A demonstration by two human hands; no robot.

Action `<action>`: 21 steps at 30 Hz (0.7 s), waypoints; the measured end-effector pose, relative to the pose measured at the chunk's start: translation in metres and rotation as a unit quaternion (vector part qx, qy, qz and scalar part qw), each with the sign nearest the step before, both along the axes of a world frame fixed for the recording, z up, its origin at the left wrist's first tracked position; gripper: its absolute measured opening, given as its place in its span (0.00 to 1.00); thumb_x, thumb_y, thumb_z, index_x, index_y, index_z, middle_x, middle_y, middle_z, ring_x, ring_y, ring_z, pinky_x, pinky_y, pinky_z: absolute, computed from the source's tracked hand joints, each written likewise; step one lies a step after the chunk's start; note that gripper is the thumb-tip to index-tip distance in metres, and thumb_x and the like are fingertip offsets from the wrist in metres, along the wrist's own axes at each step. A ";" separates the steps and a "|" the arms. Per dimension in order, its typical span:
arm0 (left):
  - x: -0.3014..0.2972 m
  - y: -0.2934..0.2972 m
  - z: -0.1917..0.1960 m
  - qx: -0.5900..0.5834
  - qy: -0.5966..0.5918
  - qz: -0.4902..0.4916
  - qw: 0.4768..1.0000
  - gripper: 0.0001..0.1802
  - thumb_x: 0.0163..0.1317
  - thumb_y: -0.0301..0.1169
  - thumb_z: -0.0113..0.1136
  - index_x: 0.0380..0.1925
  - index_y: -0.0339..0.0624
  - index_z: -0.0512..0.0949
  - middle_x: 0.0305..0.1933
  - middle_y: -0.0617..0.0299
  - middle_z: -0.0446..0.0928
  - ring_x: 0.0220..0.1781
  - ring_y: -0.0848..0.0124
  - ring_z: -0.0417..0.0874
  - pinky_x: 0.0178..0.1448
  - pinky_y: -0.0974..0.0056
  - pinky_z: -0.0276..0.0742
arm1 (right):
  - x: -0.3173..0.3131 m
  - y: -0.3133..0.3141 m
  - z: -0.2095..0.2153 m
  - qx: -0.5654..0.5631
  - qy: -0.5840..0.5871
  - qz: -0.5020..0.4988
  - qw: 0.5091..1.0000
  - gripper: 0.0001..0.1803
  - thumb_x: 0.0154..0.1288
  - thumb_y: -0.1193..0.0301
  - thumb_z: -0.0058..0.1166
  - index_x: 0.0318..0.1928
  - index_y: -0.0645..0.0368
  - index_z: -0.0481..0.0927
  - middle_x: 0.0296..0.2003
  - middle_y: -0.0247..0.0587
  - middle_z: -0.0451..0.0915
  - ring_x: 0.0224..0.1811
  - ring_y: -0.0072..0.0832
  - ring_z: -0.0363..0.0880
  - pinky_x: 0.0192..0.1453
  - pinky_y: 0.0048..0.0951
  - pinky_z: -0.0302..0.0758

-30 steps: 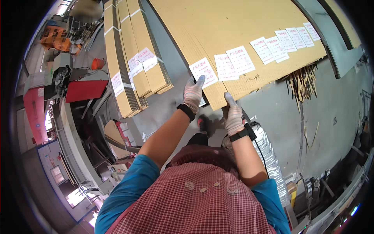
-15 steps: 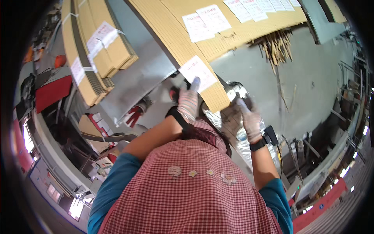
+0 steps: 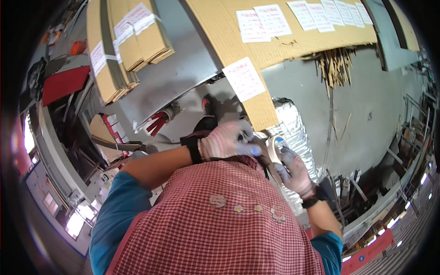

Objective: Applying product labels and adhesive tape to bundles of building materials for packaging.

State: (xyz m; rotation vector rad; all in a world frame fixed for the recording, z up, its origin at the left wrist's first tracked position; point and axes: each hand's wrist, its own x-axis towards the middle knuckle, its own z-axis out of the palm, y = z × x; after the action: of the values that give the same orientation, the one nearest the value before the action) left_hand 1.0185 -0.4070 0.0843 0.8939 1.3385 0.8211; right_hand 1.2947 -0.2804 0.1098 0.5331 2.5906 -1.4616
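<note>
My right hand (image 3: 297,175), in a pale work glove with a wrist strap, is closed on a roll of tape (image 3: 271,150) with a pale rim, held low before my apron. Close to the roll's left side is my left hand (image 3: 227,139), in a striped glove, its fingers curled and its thumb toward the tape. Whatever its fingertips grip is hidden. Just beyond both hands, a narrow end of the cardboard sheet (image 3: 266,113) sticks out toward me. A printed white paper slip (image 3: 244,79) lies on that cardboard.
Several more paper slips (image 3: 273,20) lie across the cardboard farther off. Strapped bundles of flat cardboard (image 3: 140,48) rest on the grey table at left. Thin wooden strips (image 3: 336,66) poke from under the cardboard. Silver foil-like wrapping (image 3: 295,126) is beside my right hand.
My left hand has left the paper slip and come back toward my body, beside the tape. My right hand has moved down nearer my apron, with the roll now plainly in it.
</note>
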 end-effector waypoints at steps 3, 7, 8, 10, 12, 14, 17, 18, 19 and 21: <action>-0.014 0.013 0.013 0.054 0.082 -0.081 0.992 0.25 0.53 0.49 0.76 0.29 0.38 0.78 0.28 0.57 0.77 0.31 0.62 0.80 0.37 0.61 0.76 | -0.045 0.028 0.032 -0.149 0.057 0.057 0.985 0.22 0.74 0.60 0.52 0.58 0.64 0.74 0.47 0.58 0.80 0.48 0.56 0.79 0.56 0.49 0.74; -0.032 0.005 0.021 0.213 -0.026 0.024 0.976 0.17 0.56 0.36 0.73 0.23 0.39 0.75 0.25 0.56 0.73 0.28 0.58 0.76 0.33 0.58 0.70 | -0.112 0.058 0.053 -0.205 0.173 0.091 0.959 0.20 0.71 0.63 0.58 0.58 0.57 0.76 0.46 0.56 0.81 0.43 0.52 0.82 0.46 0.44 0.78; -0.036 -0.001 0.018 0.220 -0.047 0.040 0.974 0.16 0.57 0.33 0.73 0.21 0.38 0.74 0.24 0.59 0.74 0.28 0.63 0.77 0.33 0.61 0.70 | -0.127 0.073 0.055 -0.205 0.150 0.100 0.962 0.20 0.71 0.63 0.58 0.58 0.57 0.76 0.46 0.56 0.81 0.43 0.52 0.82 0.46 0.44 0.78; -0.040 -0.011 0.001 0.141 -0.212 0.142 0.957 0.15 0.61 0.30 0.70 0.21 0.40 0.74 0.25 0.63 0.75 0.30 0.69 0.76 0.35 0.63 0.70 | -0.152 0.109 0.046 -0.093 0.059 0.226 0.968 0.18 0.69 0.65 0.60 0.57 0.57 0.79 0.48 0.59 0.81 0.45 0.51 0.82 0.47 0.40 0.79; -0.041 -0.010 -0.035 0.064 -0.264 0.287 0.919 0.12 0.65 0.27 0.64 0.22 0.42 0.75 0.28 0.65 0.77 0.33 0.74 0.76 0.39 0.65 0.71 | -0.171 0.148 0.010 0.000 -0.043 0.172 0.984 0.21 0.68 0.64 0.62 0.57 0.60 0.80 0.53 0.56 0.82 0.49 0.42 0.84 0.50 0.35 0.80; -0.044 0.003 -0.083 -0.103 -0.125 0.365 0.917 0.07 0.64 0.29 0.66 0.26 0.43 0.81 0.26 0.70 0.78 0.29 0.81 0.74 0.36 0.70 0.71 | -0.184 0.166 -0.057 -0.177 -0.267 -0.041 0.947 0.24 0.68 0.62 0.63 0.59 0.63 0.80 0.56 0.47 0.82 0.54 0.32 0.82 0.57 0.31 0.78; -0.022 0.034 -0.154 0.010 -0.265 0.392 0.881 0.19 0.64 0.39 0.69 0.51 0.44 0.81 0.42 0.63 0.83 0.43 0.79 0.78 0.46 0.67 0.75 | -0.186 0.155 -0.161 -0.533 -0.052 0.004 0.845 0.32 0.63 0.61 0.68 0.63 0.64 0.76 0.57 0.40 0.81 0.59 0.28 0.77 0.67 0.31 0.72; -0.015 0.040 -0.171 0.018 -0.352 0.409 0.842 0.19 0.64 0.39 0.69 0.51 0.44 0.81 0.42 0.63 0.83 0.43 0.78 0.78 0.46 0.67 0.75 | -0.184 0.157 -0.178 -0.576 -0.081 -0.003 0.814 0.34 0.61 0.59 0.69 0.64 0.64 0.76 0.58 0.39 0.81 0.59 0.29 0.77 0.66 0.32 0.73; -0.003 0.044 -0.184 0.009 -0.377 0.431 0.820 0.19 0.64 0.39 0.69 0.52 0.44 0.81 0.42 0.63 0.83 0.43 0.78 0.78 0.46 0.67 0.76 | -0.182 0.153 -0.187 -0.606 -0.036 -0.025 0.795 0.34 0.61 0.59 0.70 0.63 0.63 0.76 0.58 0.39 0.81 0.58 0.28 0.77 0.65 0.31 0.73; 0.014 0.043 -0.203 -0.001 -0.341 0.425 0.839 0.20 0.64 0.39 0.69 0.53 0.43 0.81 0.42 0.63 0.83 0.43 0.78 0.79 0.46 0.67 0.76 | -0.177 0.144 -0.172 -0.614 -0.019 -0.025 0.789 0.34 0.61 0.59 0.70 0.63 0.63 0.76 0.58 0.38 0.80 0.57 0.27 0.77 0.64 0.30 0.73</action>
State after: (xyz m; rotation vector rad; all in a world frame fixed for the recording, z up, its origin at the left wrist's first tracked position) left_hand 1.0327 -0.3642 -0.1186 -0.1023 1.0399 1.6325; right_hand 1.1175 -0.1368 -0.0622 0.3801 1.0670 -2.5848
